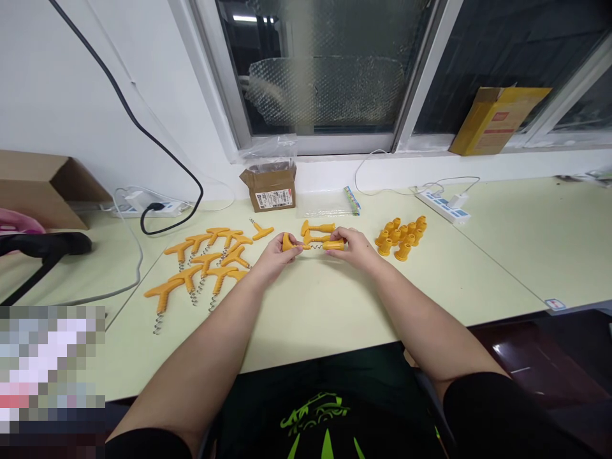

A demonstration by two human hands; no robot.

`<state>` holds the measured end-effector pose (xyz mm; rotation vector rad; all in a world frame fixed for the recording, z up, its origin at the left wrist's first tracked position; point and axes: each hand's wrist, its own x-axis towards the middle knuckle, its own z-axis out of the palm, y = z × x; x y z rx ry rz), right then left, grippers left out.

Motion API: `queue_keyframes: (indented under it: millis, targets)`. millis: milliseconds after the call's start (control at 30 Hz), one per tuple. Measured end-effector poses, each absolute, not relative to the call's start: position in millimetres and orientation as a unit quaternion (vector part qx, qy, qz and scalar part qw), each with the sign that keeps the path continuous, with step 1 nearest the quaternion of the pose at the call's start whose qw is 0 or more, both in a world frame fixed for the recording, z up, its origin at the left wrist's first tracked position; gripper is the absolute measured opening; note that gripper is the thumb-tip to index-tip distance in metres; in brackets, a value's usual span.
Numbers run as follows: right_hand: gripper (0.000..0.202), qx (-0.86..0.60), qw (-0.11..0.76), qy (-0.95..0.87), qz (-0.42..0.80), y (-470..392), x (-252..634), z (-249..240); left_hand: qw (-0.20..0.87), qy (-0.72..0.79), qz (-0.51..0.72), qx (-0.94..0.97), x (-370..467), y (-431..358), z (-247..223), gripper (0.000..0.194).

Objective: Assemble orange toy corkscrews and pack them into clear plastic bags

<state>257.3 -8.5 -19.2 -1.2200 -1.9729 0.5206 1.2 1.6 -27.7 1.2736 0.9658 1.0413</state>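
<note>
My left hand (278, 256) is closed on the yellow handle of a corkscrew (288, 242), whose metal spiral points to the right. In my right hand (354, 247) is a yellow plastic sleeve (333, 245), held level with its end at the tip of the spiral. Just behind my hands lie corkscrews with sleeves over their spirals (321, 227). Many bare corkscrews (206, 261) with yellow T-handles are spread on the left. A group of loose yellow sleeves (403, 253) stands upright to the right.
A small open cardboard box (273, 191) and a clear plastic bag (325, 204) are at the back of the table (306, 312). Power strips (442, 207) and cables lie by the wall. A black cable (138, 121) hangs down on the left. A yellow carton (497, 121) leans on the window.
</note>
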Motion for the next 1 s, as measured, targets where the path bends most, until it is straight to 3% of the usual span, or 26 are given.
queue_keyframes:
  millis: [500, 733, 1000]
  targets:
    - [0.031, -0.382, 0.426, -0.776, 0.268, -9.6, 242.8, -28.3, 0.724, 0.398, 0.398, 0.399, 16.7, -10.8, -20.2, 0.05]
    - [0.041, -0.407, 0.382, -0.685, 0.468, -13.1, 238.1, -26.9, 0.58, 0.348, 0.442, 0.589, 17.4, -18.0, -18.3, 0.054]
    - [0.047, -0.432, 0.271, -0.536, 0.673, -21.9, 231.3, -9.3, 0.503, 0.346, 0.436, 0.661, 13.7, -23.5, -13.1, 0.052]
